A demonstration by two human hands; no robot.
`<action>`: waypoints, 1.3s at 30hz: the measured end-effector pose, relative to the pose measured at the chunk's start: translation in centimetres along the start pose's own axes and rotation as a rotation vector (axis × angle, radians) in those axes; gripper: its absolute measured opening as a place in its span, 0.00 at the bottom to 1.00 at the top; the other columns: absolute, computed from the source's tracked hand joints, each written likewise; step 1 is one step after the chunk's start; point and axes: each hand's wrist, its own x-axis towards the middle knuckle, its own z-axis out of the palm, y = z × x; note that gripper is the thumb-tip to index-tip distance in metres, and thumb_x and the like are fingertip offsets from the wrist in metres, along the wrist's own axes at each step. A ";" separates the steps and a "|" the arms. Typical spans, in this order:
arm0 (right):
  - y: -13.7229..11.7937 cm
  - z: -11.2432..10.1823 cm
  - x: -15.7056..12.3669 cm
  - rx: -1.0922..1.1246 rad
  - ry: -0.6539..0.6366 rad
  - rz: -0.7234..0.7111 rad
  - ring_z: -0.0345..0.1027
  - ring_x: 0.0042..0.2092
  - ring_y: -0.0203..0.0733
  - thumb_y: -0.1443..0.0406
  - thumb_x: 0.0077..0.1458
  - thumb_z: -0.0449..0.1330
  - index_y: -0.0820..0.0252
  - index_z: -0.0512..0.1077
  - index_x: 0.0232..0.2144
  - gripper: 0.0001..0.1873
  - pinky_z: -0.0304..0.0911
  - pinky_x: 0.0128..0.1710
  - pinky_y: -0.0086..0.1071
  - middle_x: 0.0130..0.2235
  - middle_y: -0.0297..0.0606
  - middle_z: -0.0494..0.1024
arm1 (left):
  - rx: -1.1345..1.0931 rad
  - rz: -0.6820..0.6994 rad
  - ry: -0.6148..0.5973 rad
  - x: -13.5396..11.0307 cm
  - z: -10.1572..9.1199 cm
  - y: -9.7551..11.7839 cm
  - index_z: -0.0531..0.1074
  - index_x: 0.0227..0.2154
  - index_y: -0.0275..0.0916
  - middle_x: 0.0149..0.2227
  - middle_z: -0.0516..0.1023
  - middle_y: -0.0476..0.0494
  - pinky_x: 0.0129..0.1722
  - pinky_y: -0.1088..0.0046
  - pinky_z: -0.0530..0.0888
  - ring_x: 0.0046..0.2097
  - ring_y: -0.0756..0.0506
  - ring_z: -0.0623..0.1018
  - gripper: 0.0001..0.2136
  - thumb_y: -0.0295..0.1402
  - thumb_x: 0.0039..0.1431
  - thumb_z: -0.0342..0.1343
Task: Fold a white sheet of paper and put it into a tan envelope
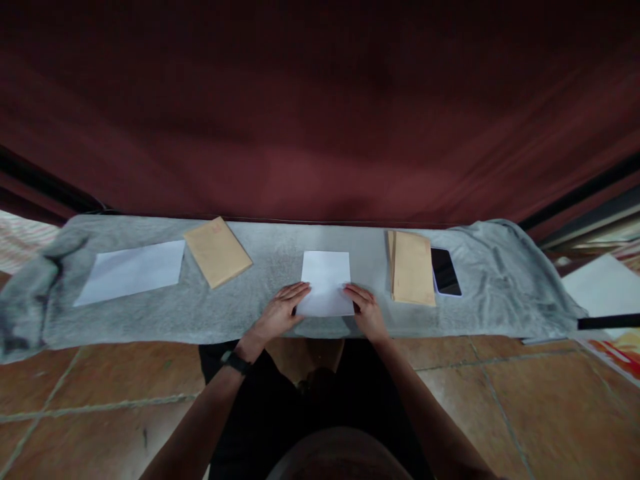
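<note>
A folded white sheet of paper (326,280) lies on the grey cloth (270,267) straight ahead of me. My left hand (281,309) rests on its lower left corner, fingers stretched flat. On the lower right corner my right hand (367,309) presses down, fingers also flat. A black watch sits on my left wrist. Neither hand grips anything.
A flat white sheet (133,271) and a brown envelope (217,251) lie at the left. A stack of brown envelopes (411,267) and a dark phone (445,271) lie at the right. Dark red curtain behind; tiled floor below.
</note>
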 end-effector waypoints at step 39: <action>0.1 -0.7 2.9 -0.065 0.153 0.159 0.73 0.49 0.48 0.64 0.64 0.53 0.57 0.77 0.44 0.13 0.62 0.53 0.43 0.44 0.43 0.82 | -0.134 -0.294 0.205 3.9 0.8 1.6 0.69 0.60 0.42 0.53 0.79 0.42 0.56 0.65 0.72 0.54 0.43 0.77 0.23 0.25 0.62 0.52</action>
